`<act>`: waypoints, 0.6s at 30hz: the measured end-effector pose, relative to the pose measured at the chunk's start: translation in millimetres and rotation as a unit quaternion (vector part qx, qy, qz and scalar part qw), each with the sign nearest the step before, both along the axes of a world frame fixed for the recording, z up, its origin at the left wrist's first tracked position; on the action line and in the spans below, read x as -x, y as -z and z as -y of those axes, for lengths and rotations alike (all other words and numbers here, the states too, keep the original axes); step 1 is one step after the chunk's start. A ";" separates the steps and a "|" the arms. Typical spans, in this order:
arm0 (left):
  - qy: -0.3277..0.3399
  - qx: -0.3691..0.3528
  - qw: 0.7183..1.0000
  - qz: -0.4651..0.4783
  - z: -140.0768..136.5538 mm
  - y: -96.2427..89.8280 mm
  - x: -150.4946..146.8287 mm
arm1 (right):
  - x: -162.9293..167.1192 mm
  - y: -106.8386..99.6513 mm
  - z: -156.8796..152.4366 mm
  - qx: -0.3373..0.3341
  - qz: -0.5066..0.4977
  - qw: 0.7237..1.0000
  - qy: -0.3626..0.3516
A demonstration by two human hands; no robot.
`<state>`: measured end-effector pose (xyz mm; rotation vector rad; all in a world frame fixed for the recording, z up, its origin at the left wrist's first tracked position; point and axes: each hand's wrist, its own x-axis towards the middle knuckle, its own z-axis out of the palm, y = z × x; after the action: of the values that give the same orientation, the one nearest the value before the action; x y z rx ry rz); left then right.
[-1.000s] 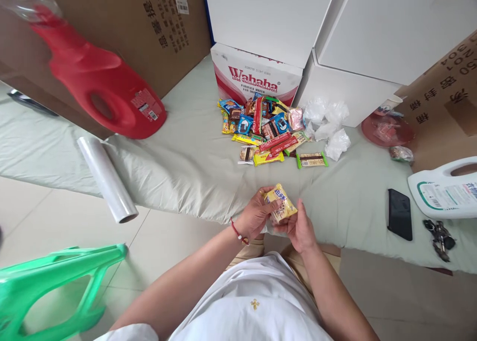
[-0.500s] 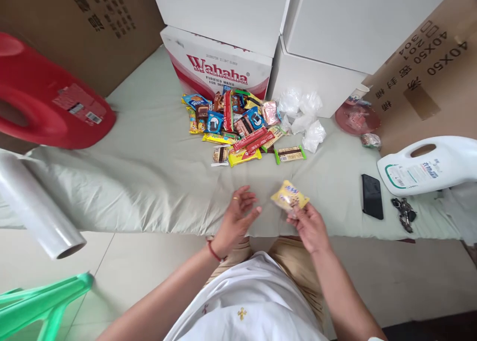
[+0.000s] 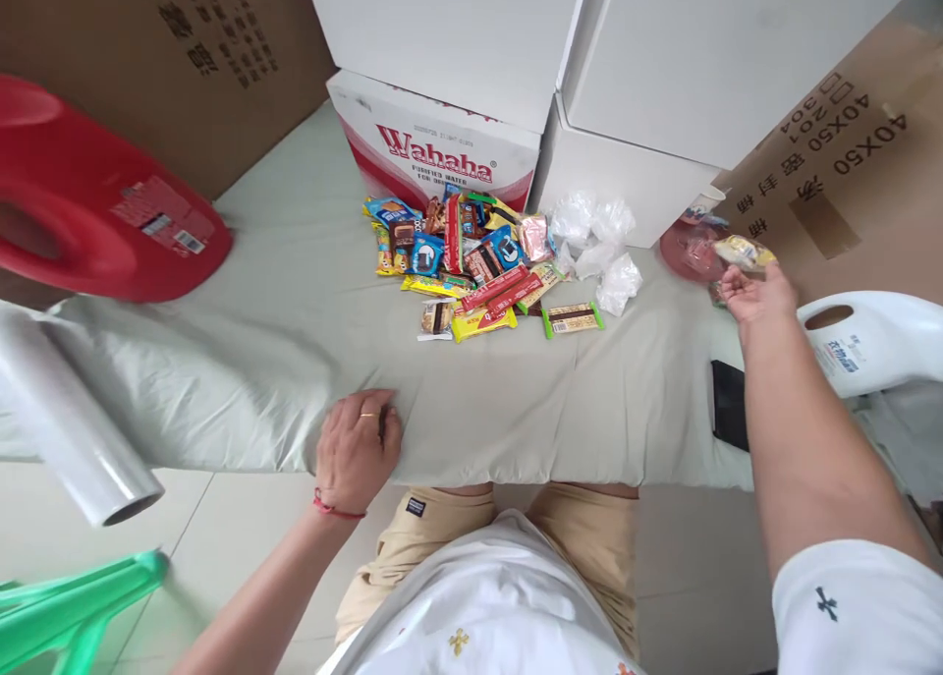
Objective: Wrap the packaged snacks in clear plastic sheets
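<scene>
At the far right my right hand [image 3: 758, 287] pinches a yellow snack packet [image 3: 744, 253] between thumb and fingers. The packet is over the right part of a round reddish container [image 3: 682, 254], which my hand partly hides; whether they touch I cannot tell. Down at the front edge of the cloth, my left hand [image 3: 359, 444] rests with its fingers curled, and nothing shows in it. Further back lies a pile of wrapped snack bars [image 3: 471, 257] in front of the Wahaha carton [image 3: 442, 149]. Crumpled clear plastic [image 3: 600, 243] sits just right of the pile.
White boxes [image 3: 648, 66] stand stacked behind. A red jug [image 3: 110, 203] and a plastic film roll [image 3: 70, 420] lie on the left, with a green stool [image 3: 95, 596] below. Near my right forearm are a black phone [image 3: 729, 400] and a white detergent bottle [image 3: 876, 341].
My right hand has carried the yellow packet from the front middle to the container at far right. My left hand has moved left, curled its fingers and come down on the cloth.
</scene>
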<state>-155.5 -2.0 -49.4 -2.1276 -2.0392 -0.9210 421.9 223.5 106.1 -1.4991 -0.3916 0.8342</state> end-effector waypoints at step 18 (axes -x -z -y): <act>0.017 -0.016 0.999 0.045 4.8 5.5 3.1 | 150.0 67.3 -9.0 -0.051 0.412 0.884 -0.216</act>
<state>-158.6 -6.7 -54.9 -2.1486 -2.0191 -1.0641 271.9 232.4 38.8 -1.6367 -1.4229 0.4474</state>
